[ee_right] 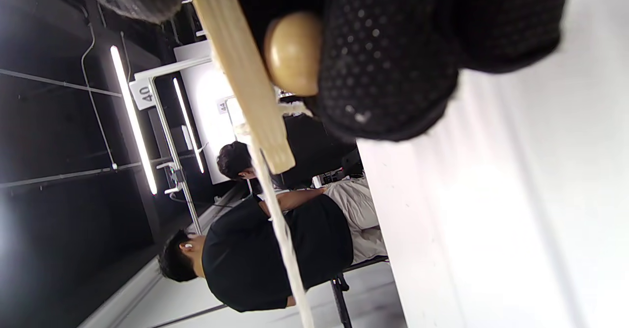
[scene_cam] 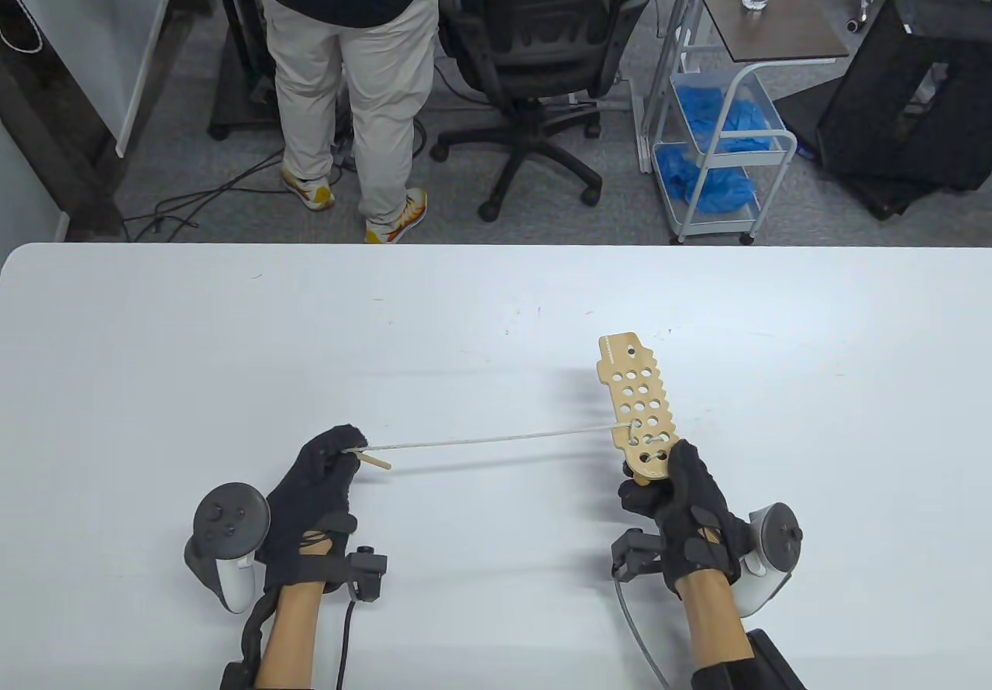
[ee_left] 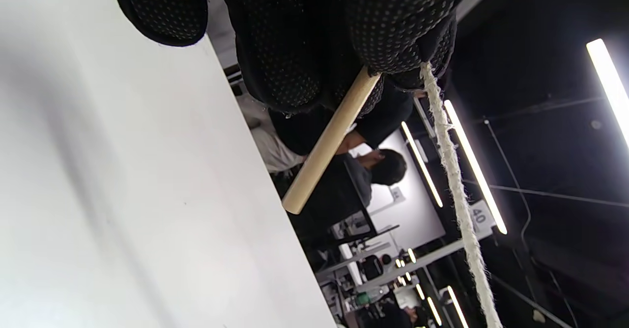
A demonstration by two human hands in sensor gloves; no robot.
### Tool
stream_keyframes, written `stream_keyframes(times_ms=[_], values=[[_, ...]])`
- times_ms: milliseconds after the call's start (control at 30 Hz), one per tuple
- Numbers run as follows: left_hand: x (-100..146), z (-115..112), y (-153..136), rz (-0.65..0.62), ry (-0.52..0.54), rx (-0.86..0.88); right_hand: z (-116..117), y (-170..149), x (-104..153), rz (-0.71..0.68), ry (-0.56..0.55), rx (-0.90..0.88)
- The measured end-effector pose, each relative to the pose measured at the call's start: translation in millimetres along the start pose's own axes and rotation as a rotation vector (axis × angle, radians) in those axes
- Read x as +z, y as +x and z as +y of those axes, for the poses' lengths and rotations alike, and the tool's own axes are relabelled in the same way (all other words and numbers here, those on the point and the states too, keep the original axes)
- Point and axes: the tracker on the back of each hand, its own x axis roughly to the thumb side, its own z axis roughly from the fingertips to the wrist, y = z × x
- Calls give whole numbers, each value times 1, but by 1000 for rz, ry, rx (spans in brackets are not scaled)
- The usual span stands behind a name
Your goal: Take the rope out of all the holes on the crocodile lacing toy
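The wooden crocodile lacing board (scene_cam: pixel 637 403) with several round holes is held above the table, tilted, by my right hand (scene_cam: pixel 673 488), which grips its near end. In the right wrist view the board's edge (ee_right: pixel 236 67) and a wooden bead (ee_right: pixel 293 52) show against the glove. A white rope (scene_cam: pixel 496 437) runs taut from a hole near the board's lower end leftward to my left hand (scene_cam: pixel 329 461). That hand pinches the rope's wooden needle (scene_cam: pixel 375 459). The needle (ee_left: pixel 327 143) and the rope (ee_left: pixel 457 195) show in the left wrist view.
The white table (scene_cam: pixel 232 333) stretches wide around both hands. Beyond its far edge stand a person (scene_cam: pixel 349 77), an office chair (scene_cam: pixel 535 46) and a wire cart (scene_cam: pixel 721 139) with blue cloths.
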Motion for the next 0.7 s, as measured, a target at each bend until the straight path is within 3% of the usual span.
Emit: stream_keyframes(times_ms=[333, 700], values=[[-4, 14, -22, 119, 45, 178, -9, -4, -4, 48, -21, -169], [-3, 21, -28, 148, 80, 209, -18, -6, -6, 75, -40, -328]])
